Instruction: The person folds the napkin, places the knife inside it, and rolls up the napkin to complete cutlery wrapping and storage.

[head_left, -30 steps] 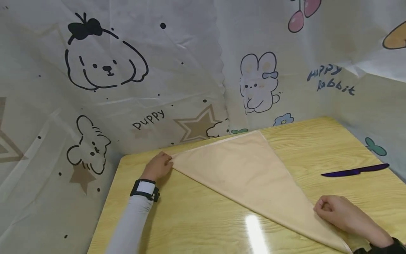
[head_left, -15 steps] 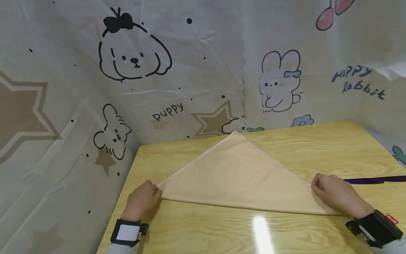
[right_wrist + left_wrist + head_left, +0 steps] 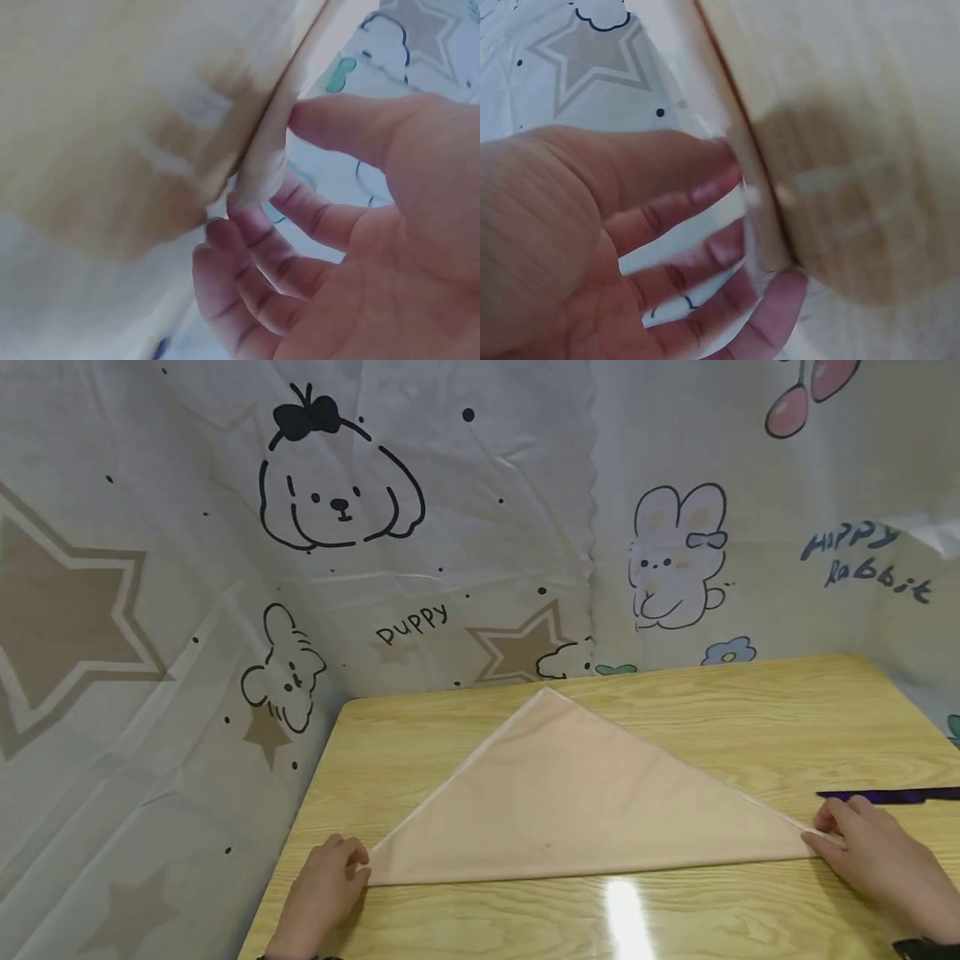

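A peach-coloured cloth point(image 3: 555, 793), folded into a triangle, lies on the wooden table with its tip pointing to the far side and its long fold toward me. My left hand point(image 3: 322, 889) pinches its left corner. At the right corner, my right hand point(image 3: 881, 856) holds the cloth between thumb and fingers. In the left wrist view, the thumb and fingertips meet at the cloth's edge point(image 3: 761, 202). The right wrist view has the rolled corner point(image 3: 262, 169) between the thumb and the bent fingers.
A dark purple knife point(image 3: 892, 796) lies just beyond my right hand, partly cut off by the view's edge. The table point(image 3: 465, 927) ends at the back against a printed sheet point(image 3: 480, 543) with cartoon animals, which also hangs along the left side.
The cloth has turned from a slant until its long fold runs nearly level. My left hand has come nearer, and my right hand has slid outward along the edge to the corner.
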A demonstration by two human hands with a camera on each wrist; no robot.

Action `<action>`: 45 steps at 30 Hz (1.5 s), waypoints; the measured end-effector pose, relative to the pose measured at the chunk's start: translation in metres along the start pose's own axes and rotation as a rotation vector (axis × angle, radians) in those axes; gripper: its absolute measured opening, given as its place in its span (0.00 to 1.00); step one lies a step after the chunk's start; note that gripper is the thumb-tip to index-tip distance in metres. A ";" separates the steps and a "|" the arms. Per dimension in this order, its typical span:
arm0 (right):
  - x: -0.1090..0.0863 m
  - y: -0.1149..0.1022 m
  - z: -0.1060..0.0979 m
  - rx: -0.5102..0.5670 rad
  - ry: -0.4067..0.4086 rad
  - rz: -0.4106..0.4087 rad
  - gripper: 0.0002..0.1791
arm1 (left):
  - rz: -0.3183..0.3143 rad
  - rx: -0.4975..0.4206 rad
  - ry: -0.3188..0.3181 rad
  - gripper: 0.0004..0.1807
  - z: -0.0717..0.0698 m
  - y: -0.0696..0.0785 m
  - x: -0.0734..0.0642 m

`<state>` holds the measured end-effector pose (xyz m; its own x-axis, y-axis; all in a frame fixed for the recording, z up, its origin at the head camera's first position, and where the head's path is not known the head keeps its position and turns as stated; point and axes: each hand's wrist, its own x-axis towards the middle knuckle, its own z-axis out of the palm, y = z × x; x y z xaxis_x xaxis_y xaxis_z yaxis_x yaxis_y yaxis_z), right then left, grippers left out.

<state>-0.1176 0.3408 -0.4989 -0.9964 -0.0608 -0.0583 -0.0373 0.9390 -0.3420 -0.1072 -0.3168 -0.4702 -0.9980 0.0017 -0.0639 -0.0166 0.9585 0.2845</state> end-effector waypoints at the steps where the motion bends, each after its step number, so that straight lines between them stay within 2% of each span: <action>1: -0.003 0.004 0.000 0.000 0.017 0.003 0.12 | 0.001 -0.004 0.004 0.05 0.001 -0.003 0.001; 5: -0.005 0.015 0.002 0.055 0.037 -0.020 0.09 | 0.004 -0.050 0.012 0.08 0.002 -0.011 0.005; 10: -0.005 0.018 0.003 0.093 0.044 -0.049 0.06 | -0.018 -0.109 0.032 0.03 0.004 -0.013 0.012; 15: -0.004 0.021 0.002 0.085 0.062 -0.056 0.06 | -0.083 -0.128 0.052 0.02 0.007 -0.013 0.016; 19: -0.002 0.022 0.001 0.078 0.079 -0.057 0.07 | -0.158 -0.145 0.049 0.05 0.006 -0.011 0.018; 22: 0.000 0.023 -0.002 0.082 0.083 -0.054 0.09 | -0.193 -0.156 0.033 0.06 0.004 -0.008 0.022; 24: 0.003 0.026 -0.007 0.100 0.074 -0.045 0.10 | -0.191 -0.152 0.024 0.06 0.004 -0.008 0.023; 27: 0.007 0.035 -0.014 0.103 0.154 -0.036 0.11 | -0.179 -0.150 0.022 0.05 0.006 -0.010 0.021; 30: 0.014 0.057 -0.018 0.053 0.308 0.006 0.10 | -0.152 -0.154 0.029 0.05 0.006 -0.013 0.016; 31: 0.017 0.067 -0.019 0.016 0.363 0.020 0.13 | -0.148 -0.154 0.029 0.05 0.006 -0.014 0.014; 34: 0.024 0.098 -0.019 -0.085 0.415 0.072 0.22 | -0.142 -0.141 0.013 0.05 0.004 -0.018 0.012; 37: 0.029 0.119 -0.022 -0.149 0.415 0.066 0.18 | -0.140 -0.122 -0.001 0.05 0.003 -0.020 0.010; 40: 0.030 0.126 -0.026 -0.174 0.384 0.035 0.13 | -0.132 -0.110 -0.009 0.05 0.002 -0.020 0.010; 42: 0.029 0.124 -0.028 -0.182 0.342 -0.015 0.12 | -0.123 -0.103 -0.016 0.06 0.002 -0.019 0.010; 45: 0.026 0.117 -0.027 -0.184 0.284 -0.138 0.11 | -0.109 -0.092 -0.019 0.06 0.003 -0.017 0.011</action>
<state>-0.1497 0.4586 -0.5149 -0.9613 -0.1192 0.2482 -0.1602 0.9753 -0.1521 -0.1176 -0.3326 -0.4788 -0.9886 -0.0951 -0.1169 -0.1315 0.9232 0.3611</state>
